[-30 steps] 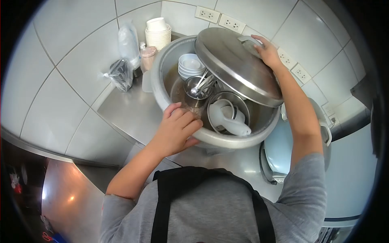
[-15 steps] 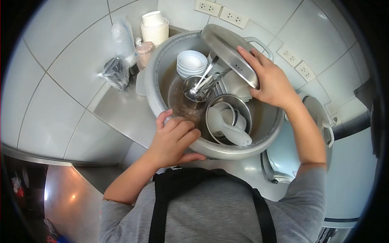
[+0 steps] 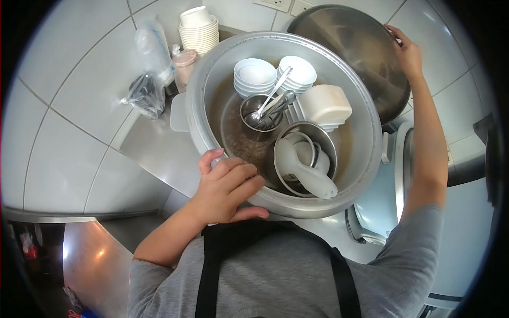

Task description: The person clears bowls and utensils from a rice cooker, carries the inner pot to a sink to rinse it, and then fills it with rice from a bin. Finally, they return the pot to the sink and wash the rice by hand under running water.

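Observation:
A large grey metal pot (image 3: 202,124) stands in front of me. My left hand (image 3: 229,185) grips its near rim, fingers curled over the edge and thumb outside. Out at the upper right, my right hand (image 3: 408,55) holds the round metal lid (image 3: 350,50) by its edge; the lid leans on edge behind the pot. Inside the pot are two stacks of white bowls (image 3: 254,74), a steel cup (image 3: 246,114) with spoons and other cutlery, and a stack of pale square dishes (image 3: 323,103). A steel container (image 3: 331,153) near the front holds pale spoons (image 3: 307,172) and rings or cups.
Paper cups (image 3: 199,34), a pinkish jar (image 3: 184,66) and plastic bags (image 3: 148,95) stand left of the pot on a steel counter (image 3: 151,143). A pale blue appliance (image 3: 374,206) is at the right. Tiled walls with sockets (image 3: 275,4) rise behind.
My right hand has moved the lid up and right, off the pot, to lean behind it. More dishes inside now show. My left hand stays on the rim.

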`<action>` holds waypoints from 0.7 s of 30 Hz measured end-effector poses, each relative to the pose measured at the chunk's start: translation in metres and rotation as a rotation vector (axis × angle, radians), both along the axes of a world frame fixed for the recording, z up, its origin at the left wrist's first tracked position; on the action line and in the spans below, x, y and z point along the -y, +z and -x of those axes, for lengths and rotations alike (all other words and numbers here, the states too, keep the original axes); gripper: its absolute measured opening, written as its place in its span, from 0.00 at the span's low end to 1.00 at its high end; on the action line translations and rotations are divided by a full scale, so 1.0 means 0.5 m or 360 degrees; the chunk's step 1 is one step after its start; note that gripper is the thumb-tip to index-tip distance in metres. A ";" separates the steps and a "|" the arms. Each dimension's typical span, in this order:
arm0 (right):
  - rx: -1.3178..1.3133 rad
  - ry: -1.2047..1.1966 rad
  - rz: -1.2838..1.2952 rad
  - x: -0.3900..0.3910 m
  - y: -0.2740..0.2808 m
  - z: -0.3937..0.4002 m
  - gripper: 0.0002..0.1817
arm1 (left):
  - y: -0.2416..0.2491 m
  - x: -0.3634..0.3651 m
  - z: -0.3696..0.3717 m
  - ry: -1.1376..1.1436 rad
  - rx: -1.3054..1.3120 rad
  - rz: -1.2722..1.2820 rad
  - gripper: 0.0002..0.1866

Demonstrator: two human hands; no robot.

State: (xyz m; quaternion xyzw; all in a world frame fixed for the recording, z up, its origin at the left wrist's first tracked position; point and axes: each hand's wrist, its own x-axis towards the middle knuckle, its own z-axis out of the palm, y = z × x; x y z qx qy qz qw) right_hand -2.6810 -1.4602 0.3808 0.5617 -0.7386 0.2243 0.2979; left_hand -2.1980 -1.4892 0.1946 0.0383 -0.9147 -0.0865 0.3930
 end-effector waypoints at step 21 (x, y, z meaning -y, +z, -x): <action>0.0619 0.0490 -0.1356 0.393 -0.236 -0.255 0.15 | -0.006 0.042 -0.005 -0.0328 -0.0514 -0.0446 0.21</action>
